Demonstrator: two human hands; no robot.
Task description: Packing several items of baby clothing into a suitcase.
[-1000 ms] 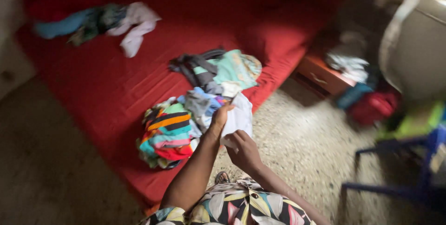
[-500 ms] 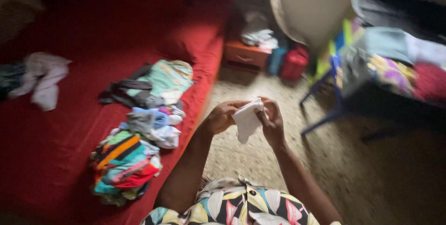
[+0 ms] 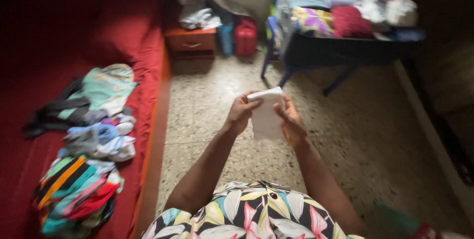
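Left hand (image 3: 240, 112) and right hand (image 3: 291, 120) each grip 1 folded white cloth (image 3: 266, 113), its lower part blurred; 3 clothing heaps (image 3: 84, 140) lie on red bed (image 3: 29, 86), the nearest cut off.

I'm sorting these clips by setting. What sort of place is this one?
Most likely a bedroom in a home. A bed with a red sheet holds piles of clothes, a small wooden drawer unit stands beside it, and both hands hold a white cloth.

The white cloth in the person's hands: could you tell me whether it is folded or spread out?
Folded: the white cloth forms a compact rectangle, pinched at its edges between the left hand and right hand.
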